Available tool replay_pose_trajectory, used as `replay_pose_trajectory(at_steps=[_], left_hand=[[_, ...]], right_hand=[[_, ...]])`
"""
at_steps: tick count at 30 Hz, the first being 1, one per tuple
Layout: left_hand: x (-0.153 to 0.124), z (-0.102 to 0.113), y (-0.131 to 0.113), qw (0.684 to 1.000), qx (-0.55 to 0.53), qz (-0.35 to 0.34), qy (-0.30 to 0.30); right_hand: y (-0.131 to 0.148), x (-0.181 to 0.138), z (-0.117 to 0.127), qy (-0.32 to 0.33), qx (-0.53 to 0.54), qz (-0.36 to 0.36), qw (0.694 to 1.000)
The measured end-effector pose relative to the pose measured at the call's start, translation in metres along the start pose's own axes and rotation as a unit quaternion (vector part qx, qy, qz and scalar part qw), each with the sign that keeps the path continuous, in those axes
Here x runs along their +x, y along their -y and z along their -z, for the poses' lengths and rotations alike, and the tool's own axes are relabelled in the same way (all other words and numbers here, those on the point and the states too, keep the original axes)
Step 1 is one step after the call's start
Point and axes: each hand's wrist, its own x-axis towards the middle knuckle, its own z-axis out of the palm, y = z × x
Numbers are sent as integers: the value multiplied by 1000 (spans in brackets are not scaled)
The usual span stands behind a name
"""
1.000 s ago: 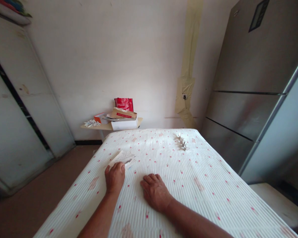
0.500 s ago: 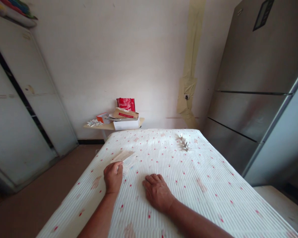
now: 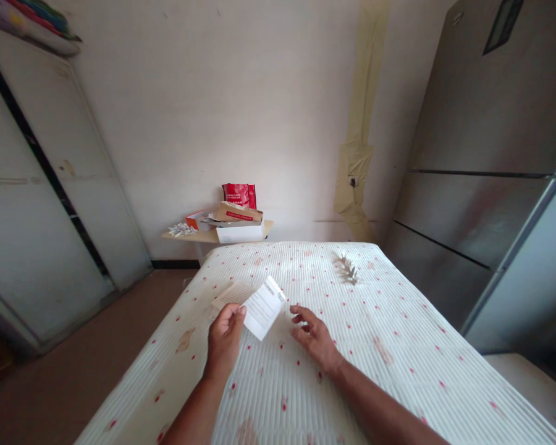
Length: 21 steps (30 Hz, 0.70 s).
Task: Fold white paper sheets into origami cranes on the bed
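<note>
My left hand pinches the lower left corner of a white printed sheet of paper, tilted above the cloth. Behind that hand, a beige printed paper lies on the white ribbed cloth with red dots. My right hand is just right of the white sheet, apart from it, with fingers loosely curled and spread, and nothing in them. Further back on the right lies a small cluster of pale, spiky pieces, too small to name.
Beyond the cloth's far left edge, a small table carries a white box, a brown carton, a red bag and white bits. A grey cabinet stands left, a fridge right.
My left hand has raised the white sheet off the cloth and moved slightly right. My right hand has come up from lying flat on the cloth and shifted right, fingers now apart.
</note>
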Motion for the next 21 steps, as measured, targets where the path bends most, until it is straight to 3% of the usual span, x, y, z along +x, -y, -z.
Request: replay_pose_trajectory(at_steps=[2,4,7,9,13,16,21], left_hand=[[-9,-4,-9,999,-7,-23,43],[-16,-7,-14,993,24,-83,75],[-26,-9,-14,975,47,-185,114],[-33,-11,-9,956,68,-254,133],[-44,-17,5,922,129,-324,166],[-51,-22,6,902,199,-320,209],[-62,-23,-15,863,244,-331,294]], right_hand=[[7,7,12,-26,41,8,999],[17,10,22,-33,27,69,997],[31,4,36,-27,-99,174,979],[35,-7,45,-52,-220,230,946],[27,-34,59,-12,-352,349,868],[13,-50,60,108,-384,335,854],[-1,-59,52,155,-363,264,880]])
